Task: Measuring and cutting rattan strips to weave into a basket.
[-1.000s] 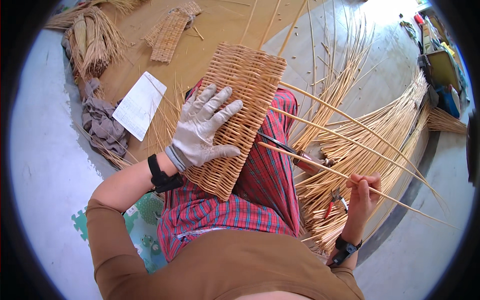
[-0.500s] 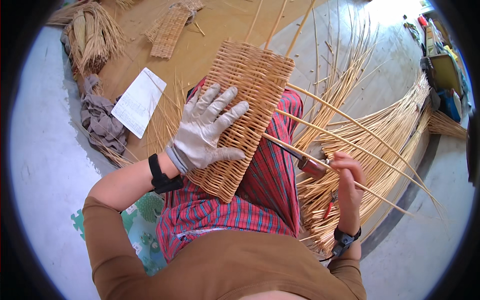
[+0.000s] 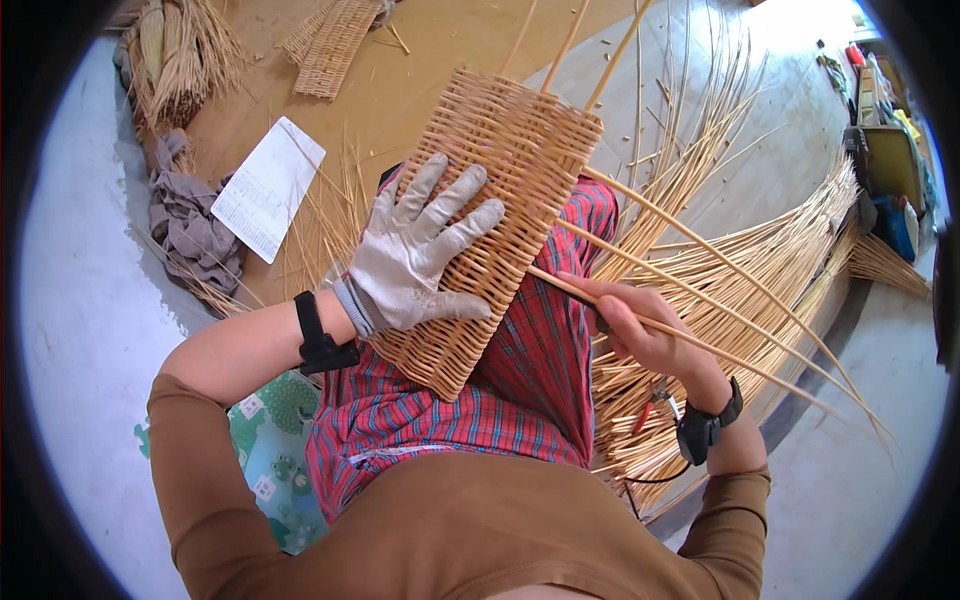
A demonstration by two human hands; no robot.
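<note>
A woven wicker panel [image 3: 520, 150] lies tilted across my lap. My left hand [image 3: 415, 260], in a pale work glove, rests flat on it with the fingers spread. Long bare rods stick out from the panel's far end and right edge. At that right edge, my right hand [image 3: 640, 320], ungloved, is closed around the lowest rod [image 3: 725, 355], close to the weave. The dark shaft of a tool [image 3: 578, 292] shows beside this rod; its handle is hidden by my right hand.
Loose rods [image 3: 780, 270] lie heaped on the right, with red-handled pliers [image 3: 650, 408] on them. To the left are a printed sheet [image 3: 265, 195], a grey cloth [image 3: 195, 230] and a bundle of strands [image 3: 185, 60]. Another woven piece [image 3: 335, 50] lies beyond.
My right hand has moved up and left along the rod, closing near the panel and covering the tool's brown handle, which showed before. My left hand stays spread on the panel.
</note>
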